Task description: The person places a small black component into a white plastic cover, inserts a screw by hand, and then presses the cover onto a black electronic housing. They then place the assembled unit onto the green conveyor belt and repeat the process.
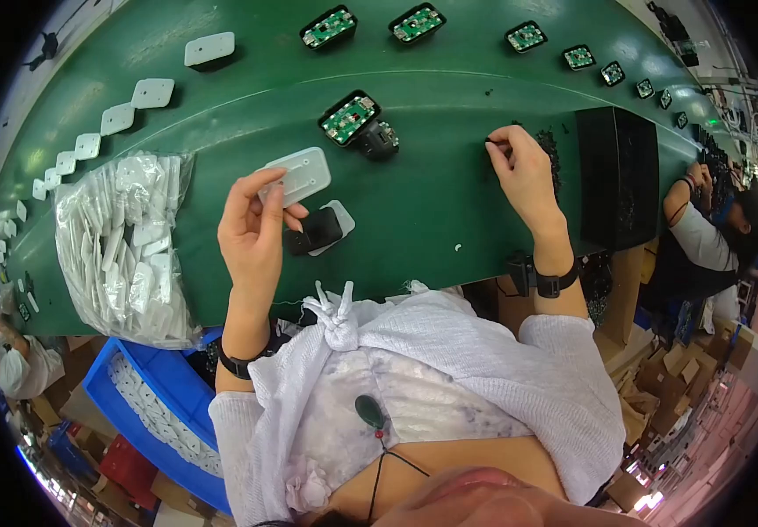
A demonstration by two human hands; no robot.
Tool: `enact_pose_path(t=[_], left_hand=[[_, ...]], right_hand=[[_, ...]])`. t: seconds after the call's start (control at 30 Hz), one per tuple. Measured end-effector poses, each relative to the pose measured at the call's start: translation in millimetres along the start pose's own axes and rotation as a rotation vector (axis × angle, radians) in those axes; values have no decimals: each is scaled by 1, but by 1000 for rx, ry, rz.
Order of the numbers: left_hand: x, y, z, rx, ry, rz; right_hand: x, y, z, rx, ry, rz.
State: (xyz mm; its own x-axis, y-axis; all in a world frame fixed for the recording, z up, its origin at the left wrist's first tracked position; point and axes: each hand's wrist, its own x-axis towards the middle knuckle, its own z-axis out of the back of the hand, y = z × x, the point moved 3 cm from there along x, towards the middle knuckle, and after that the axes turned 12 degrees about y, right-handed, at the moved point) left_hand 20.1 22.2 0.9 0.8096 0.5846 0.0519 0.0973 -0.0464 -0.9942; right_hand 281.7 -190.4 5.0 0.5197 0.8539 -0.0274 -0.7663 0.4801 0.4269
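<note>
My left hand (254,230) is closed on a translucent white plastic cover (307,173) with rounded corners, held by its left end above the green bench. Just below, a black plastic piece (319,229) lies over another white cover (340,213), close to my left fingertips. My right hand (524,174) is pinched beside a scattered pile of small black parts (551,167); a tiny dark bit shows at its fingertips, too small to name. Between my hands, farther off, a black housing with a green circuit board (349,119) leans by a round black part (379,140).
A clear bag of white covers (124,246) lies at left, above a blue bin (155,386) of white pieces. A black box (618,176) stands right of my right hand. Housings with boards (417,24) and white covers (209,50) line the far side. A co-worker (704,220) sits at right.
</note>
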Motion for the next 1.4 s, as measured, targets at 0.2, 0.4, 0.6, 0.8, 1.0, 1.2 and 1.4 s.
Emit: enact_pose_path(t=[0.2,0.4,0.6,0.8,1.0,1.2,1.4], left_hand=[[7,-14,-11,81,21,4],[21,-26,-29,262,73,-100],[20,-32,-17,509,-26,-297],[11,-29,-10,489,-57,-322],[9,-25,-8,230,-51,-240],[7,-26,-14,-248,-114,-49],[4,-19,-12,-282,-64,-46]], right_hand=[[13,29,6,343,72,-76],[36,123,0,860,152,216],[49,166,-16,797,109,386],[56,172,-19,666,117,389],[55,176,-20,643,106,407],[54,178,-27,688,64,388],[52,181,-32,721,47,360]])
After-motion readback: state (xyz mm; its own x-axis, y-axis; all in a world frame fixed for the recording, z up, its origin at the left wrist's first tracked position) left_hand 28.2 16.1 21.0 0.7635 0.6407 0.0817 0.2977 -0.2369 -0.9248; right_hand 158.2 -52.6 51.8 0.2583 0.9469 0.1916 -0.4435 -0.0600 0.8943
